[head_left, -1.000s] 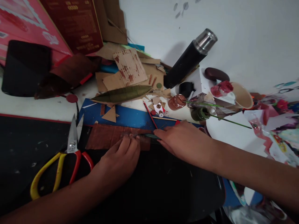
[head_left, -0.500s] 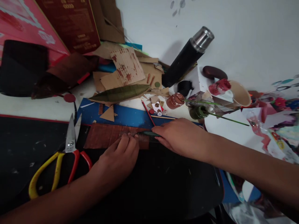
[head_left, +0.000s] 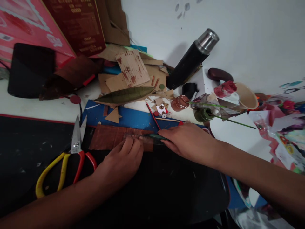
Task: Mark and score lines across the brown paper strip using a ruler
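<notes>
A strip of brown-painted cardboard (head_left: pixel 105 137) lies on the black table surface. Across its right half, a clear plastic strip that looks like a ruler (head_left: pixel 149 141) is pinned by the bent, closed fingers of my left hand (head_left: pixel 127 156). My right hand (head_left: pixel 184 140) is closed around a slim dark-green craft knife (head_left: pixel 156 136). Its tip points left along the clear strip, close to my left fingertips; the blade is too dark to make out. Large scissors (head_left: pixel 76 144) with red and yellow handles lie partly open beside my left forearm.
A blue board (head_left: pixel 133 119) behind the strip carries cardboard scraps and a red pencil (head_left: pixel 152 115). Brown (head_left: pixel 180 103) and green (head_left: pixel 203 115) paint jars hold thin green sticks. Farther back are a long green leaf shape (head_left: pixel 126 95) and a black flask (head_left: pixel 190 60).
The whole view has shifted slightly, moving things a little to the right. The knife and my right hand sit slightly farther from my left fingertips. Both hands keep their hold.
</notes>
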The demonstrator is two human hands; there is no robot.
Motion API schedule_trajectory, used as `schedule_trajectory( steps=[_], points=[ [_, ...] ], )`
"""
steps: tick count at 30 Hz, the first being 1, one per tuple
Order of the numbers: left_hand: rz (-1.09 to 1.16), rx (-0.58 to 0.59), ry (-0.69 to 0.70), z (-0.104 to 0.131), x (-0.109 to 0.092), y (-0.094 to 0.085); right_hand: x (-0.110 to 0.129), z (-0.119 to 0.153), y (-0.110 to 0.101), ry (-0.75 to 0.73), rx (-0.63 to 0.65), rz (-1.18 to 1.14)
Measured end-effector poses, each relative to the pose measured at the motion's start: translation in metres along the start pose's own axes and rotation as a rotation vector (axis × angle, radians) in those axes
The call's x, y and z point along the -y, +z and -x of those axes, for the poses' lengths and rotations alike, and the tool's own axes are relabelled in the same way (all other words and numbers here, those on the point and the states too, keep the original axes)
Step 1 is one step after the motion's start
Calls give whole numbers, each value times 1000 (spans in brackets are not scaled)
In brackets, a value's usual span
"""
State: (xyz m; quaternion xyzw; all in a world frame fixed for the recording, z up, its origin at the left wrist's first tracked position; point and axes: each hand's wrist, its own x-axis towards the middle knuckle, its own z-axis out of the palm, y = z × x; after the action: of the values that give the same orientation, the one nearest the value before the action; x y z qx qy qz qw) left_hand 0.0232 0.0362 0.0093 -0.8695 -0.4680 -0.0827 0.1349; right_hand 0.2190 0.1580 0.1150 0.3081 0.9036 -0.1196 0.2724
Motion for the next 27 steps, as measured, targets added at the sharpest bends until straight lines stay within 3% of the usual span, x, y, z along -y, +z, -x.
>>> schedule_trajectory(
  steps=[14, 27],
  points=[
    [-11, -7, 11, -1, 0, 0, 0, -6, -3, -39, -5, 43],
    [-1, -9, -2, -2, -1, 0, 3, 4, 0, 33, -46, 34]
  ],
)
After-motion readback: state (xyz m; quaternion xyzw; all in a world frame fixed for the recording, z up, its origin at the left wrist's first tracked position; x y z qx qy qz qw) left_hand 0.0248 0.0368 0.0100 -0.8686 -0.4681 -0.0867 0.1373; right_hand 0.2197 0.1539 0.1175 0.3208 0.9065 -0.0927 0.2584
